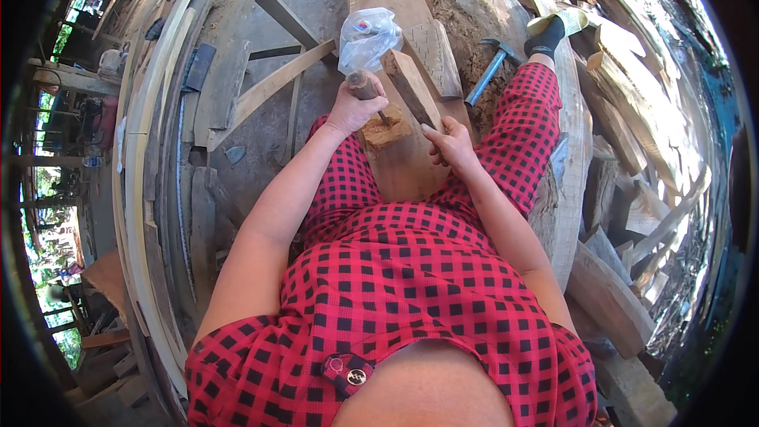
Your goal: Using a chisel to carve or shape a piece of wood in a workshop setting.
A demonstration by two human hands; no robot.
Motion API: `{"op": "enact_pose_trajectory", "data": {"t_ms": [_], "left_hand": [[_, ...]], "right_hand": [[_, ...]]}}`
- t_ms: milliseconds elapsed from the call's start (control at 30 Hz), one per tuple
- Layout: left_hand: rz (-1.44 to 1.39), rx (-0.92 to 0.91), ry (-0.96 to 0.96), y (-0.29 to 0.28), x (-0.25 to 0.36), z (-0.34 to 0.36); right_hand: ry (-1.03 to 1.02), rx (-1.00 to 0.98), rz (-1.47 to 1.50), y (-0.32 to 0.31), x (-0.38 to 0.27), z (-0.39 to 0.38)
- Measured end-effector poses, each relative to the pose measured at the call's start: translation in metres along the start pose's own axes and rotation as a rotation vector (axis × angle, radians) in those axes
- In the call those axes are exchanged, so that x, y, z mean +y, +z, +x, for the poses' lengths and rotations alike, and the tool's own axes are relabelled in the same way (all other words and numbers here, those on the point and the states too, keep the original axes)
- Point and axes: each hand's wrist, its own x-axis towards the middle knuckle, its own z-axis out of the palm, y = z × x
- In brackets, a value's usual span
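My left hand (pixel 356 109) is closed around the round wooden handle of a chisel (pixel 363 85). Its thin dark shaft slants down to a small light-brown piece of wood (pixel 386 134) with a rough, hollowed surface, lying between my legs on a wide plank (pixel 403 168). In my right hand (pixel 453 145) is the narrow near end of a squared wooden block (pixel 410 87), tilted up and away just right of the chisel. The block and the chisel handle are apart. My left fingers partly hide the chisel's shaft.
A crumpled clear plastic bag (pixel 369 38) sits just beyond my left hand. A blue-handled hammer (pixel 490 71) lies to the right, near my foot. Another wood block (pixel 433 59) rests on the plank. Long boards (pixel 146 190) line the left; piled offcuts (pixel 632 119) fill the right.
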Motion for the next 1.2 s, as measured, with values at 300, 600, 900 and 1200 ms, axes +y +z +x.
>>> {"op": "enact_pose_trajectory", "data": {"t_ms": [300,600,900,1200], "left_hand": [[-0.07,-0.121,-0.035,0.007,-0.006,0.014],[-0.027,-0.071,0.005,0.017,-0.013,0.018],[-0.037,-0.095,-0.097,0.016,-0.017,0.017],[-0.066,-0.122,-0.034,0.02,-0.001,0.013]], "right_hand": [[-0.666,0.047,-0.019,-0.008,-0.107,-0.069],[-0.512,0.17,-0.797,-0.036,-0.102,-0.083],[-0.575,0.088,-0.555,-0.045,-0.096,-0.076],[-0.722,0.155,-0.25,-0.033,-0.108,-0.083]]}}
